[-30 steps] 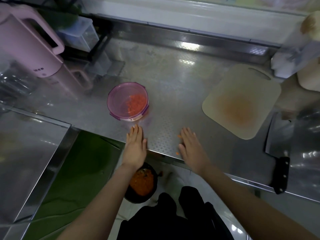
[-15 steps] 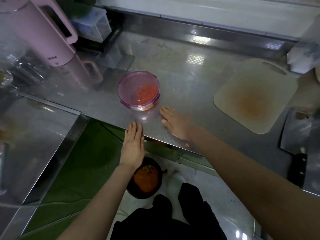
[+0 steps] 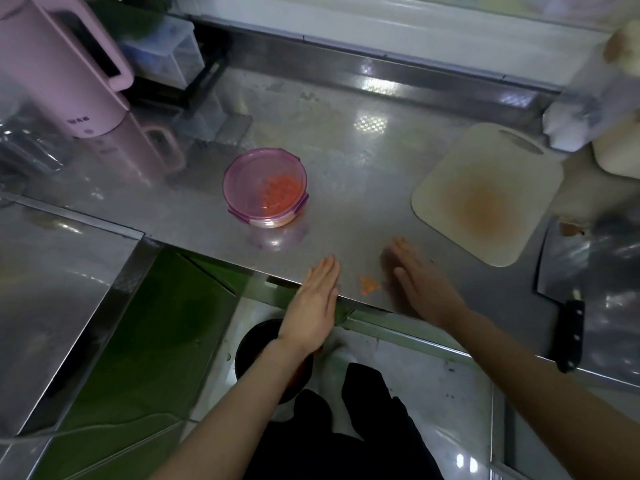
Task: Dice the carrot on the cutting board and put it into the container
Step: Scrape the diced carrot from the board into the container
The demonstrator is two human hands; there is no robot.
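Both hands are lying flat at the counter's near edge. The left hand [image 3: 313, 299] is keeping its fingers straight and together. The right hand [image 3: 419, 282] is blurry but looks open-palmed too. A few carrot bits [image 3: 369, 285] are sitting between them. The diced carrot [image 3: 278, 194] is sitting in the lidded container [image 3: 242, 174], further back on the left. The stained cutting board [image 3: 485, 192] is lying off to the right.

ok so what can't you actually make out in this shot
Head view, the only one:
- Right hand: motion-blurred, so finger detail is lost.
- Black bowl below the counter: mostly covered by the left hand and forearm.
- Container: the tinted lid hides how full it is.
- Knife: the blade blurs into reflections.
- Pink kettle: cut off by the top-left edge.
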